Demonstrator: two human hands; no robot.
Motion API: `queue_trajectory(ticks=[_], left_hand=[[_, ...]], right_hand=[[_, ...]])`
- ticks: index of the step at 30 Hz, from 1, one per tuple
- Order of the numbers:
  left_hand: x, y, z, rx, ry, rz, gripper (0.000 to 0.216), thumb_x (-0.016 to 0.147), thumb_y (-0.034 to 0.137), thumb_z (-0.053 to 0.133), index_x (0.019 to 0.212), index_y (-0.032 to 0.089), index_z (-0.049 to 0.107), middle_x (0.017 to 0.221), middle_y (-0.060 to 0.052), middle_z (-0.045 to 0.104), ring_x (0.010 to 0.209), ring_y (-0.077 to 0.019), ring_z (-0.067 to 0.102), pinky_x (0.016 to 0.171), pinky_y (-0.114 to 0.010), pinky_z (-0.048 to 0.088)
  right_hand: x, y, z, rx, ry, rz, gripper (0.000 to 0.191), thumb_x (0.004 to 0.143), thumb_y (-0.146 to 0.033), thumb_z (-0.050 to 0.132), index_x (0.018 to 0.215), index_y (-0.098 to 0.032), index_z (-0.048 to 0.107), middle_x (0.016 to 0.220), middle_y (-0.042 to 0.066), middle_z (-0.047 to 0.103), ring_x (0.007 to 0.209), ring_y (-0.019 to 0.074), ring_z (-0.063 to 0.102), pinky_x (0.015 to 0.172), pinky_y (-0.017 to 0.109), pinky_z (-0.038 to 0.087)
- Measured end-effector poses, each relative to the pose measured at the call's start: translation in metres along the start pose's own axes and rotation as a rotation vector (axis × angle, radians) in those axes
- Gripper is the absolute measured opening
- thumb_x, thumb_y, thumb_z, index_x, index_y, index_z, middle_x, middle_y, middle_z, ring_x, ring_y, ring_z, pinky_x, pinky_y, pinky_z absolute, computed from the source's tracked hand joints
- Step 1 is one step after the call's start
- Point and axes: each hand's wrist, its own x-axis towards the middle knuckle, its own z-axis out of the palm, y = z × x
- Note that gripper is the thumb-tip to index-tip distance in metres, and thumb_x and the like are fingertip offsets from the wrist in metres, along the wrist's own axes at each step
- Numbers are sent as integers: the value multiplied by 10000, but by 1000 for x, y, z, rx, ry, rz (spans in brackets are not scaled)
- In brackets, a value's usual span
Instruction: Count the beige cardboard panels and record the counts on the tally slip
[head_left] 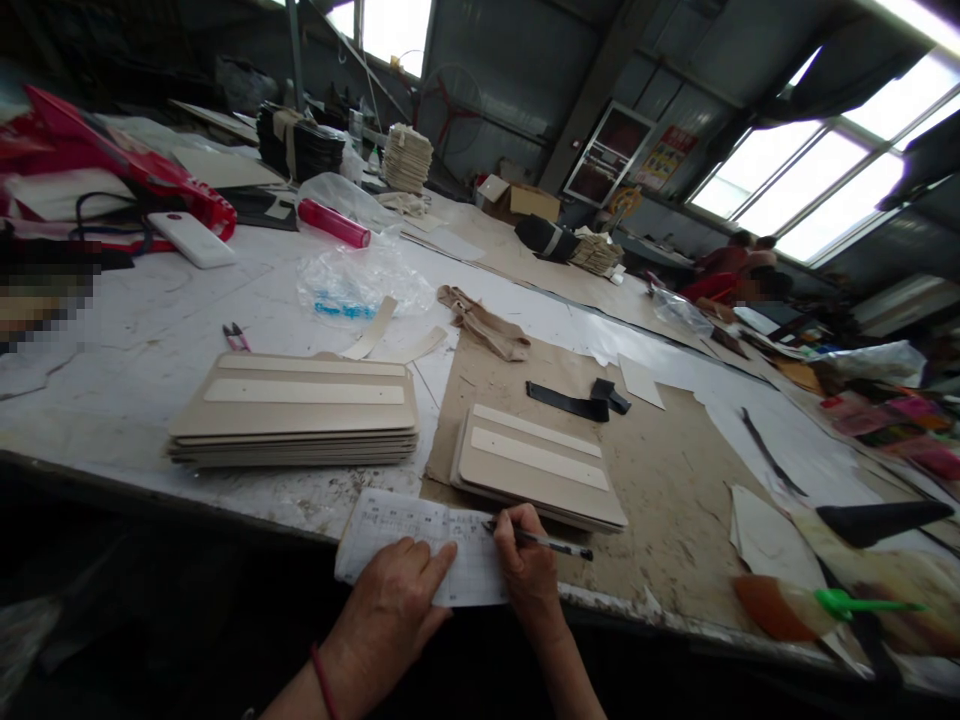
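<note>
1. The room is a dim workshop with bright windows at the far right, and one long tabletop (150,340) runs from the near edge to the far side.
2. The gridded paper sheet (420,545) lies at the near edge of the tabletop, and its near part seems to hang over this edge.
3. The left hand (397,590) lies flat on the sheet, fingers spread, with no closed grip; it only presses the paper down.
4. The right hand (529,560) has a closed grip on a dark pen (551,543), whose tip touches the right part of the sheet.
5. Risk: because the sheet overhangs the edge, I think pen pressure there could bend or tear it, and if the left hand lifts, the sheet may slide off.
6. Risk: the small stack of beige panels (540,465) lies just beyond the pen, so the right hand could push it.
7. Room: the large stack of beige panels (296,410) is to the left, apart from the hands. At the near right lies a glue bottle with green cap (810,605).
</note>
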Motion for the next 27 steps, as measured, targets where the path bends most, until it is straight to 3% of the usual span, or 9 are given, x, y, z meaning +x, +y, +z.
queue_trajectory(ticks=[27], left_hand=[[0, 1, -2, 3, -8, -17, 546, 758, 121, 653, 1266, 214, 476, 987, -58, 555, 943, -211, 488, 877, -390, 443]], right_hand=[[0, -2, -1, 5, 25, -7, 211, 861, -291, 422, 678, -204, 478, 592, -30, 492, 549, 120, 486, 538, 231, 399]])
